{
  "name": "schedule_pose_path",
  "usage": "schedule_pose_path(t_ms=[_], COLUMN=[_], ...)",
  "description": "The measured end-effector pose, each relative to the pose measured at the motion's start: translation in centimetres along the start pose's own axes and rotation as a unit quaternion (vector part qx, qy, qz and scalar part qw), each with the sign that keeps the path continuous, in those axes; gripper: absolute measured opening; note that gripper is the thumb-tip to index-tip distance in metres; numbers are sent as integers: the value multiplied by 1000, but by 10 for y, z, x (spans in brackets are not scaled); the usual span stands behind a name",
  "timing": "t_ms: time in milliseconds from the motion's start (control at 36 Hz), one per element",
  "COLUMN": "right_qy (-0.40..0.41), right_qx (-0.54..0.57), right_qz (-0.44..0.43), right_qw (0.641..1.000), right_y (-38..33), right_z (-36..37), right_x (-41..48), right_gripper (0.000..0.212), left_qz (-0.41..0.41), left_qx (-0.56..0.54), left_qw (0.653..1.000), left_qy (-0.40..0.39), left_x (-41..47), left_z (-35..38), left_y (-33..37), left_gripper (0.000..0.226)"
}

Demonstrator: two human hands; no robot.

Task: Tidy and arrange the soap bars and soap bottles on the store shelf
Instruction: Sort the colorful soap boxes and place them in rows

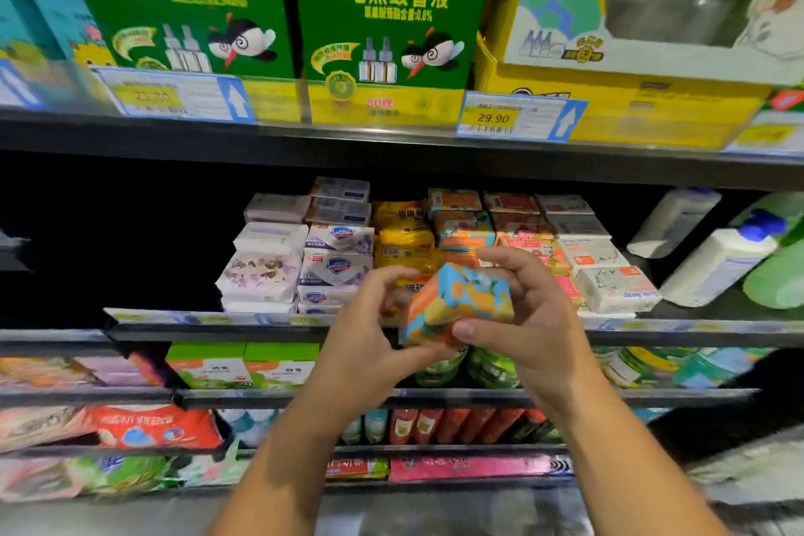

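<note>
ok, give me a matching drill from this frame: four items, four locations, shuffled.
Items:
1. orange-and-blue soap bar
2. white bottle with blue cap
3. green boxes
4. yellow soap packs

Locations:
A. on the upper shelf
B. right end of the soap shelf
C. gripped between left hand and right hand
D. stacked mid soap shelf, behind the hands

Pairs: 1-C, 2-B, 3-A, 4-D

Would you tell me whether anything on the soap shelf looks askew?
Yes: the white bottles at the shelf's right end lie tipped over. The orange-and-blue soap bar is off the shelf, held by left hand and right hand.
</note>
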State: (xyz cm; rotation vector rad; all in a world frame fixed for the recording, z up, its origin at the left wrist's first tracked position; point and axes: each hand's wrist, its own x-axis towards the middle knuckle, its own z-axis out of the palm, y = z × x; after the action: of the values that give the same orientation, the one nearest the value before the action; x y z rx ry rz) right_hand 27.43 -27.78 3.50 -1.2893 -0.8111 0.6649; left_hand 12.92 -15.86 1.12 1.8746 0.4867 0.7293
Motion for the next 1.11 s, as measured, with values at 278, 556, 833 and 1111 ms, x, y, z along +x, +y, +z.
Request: schedule_pose_path(t_ms=[278,556,833,1111], right_qy=[9,-38,-102,-86], right_qx=[-153,-145,-53,148], right_qz=[-24,239,346,305], right_qw=[988,959,931,937], right_y=[-21,-21,-17,-1], right_z=[-23,-52,-77,-77], right_x=[16,42,56,70], right_gripper=[57,35,42,56], left_qz=[-90,-288,-348,-316], left_qx=[-245,-256,-79,-177], left_qw=[965,921,932,932], left_qy=[8,57,-66,17], left_x=[21,59,77,77], left_z=[17,27,29,33], left_y=[-12,23,26,31], left_gripper=[80,36,28,40])
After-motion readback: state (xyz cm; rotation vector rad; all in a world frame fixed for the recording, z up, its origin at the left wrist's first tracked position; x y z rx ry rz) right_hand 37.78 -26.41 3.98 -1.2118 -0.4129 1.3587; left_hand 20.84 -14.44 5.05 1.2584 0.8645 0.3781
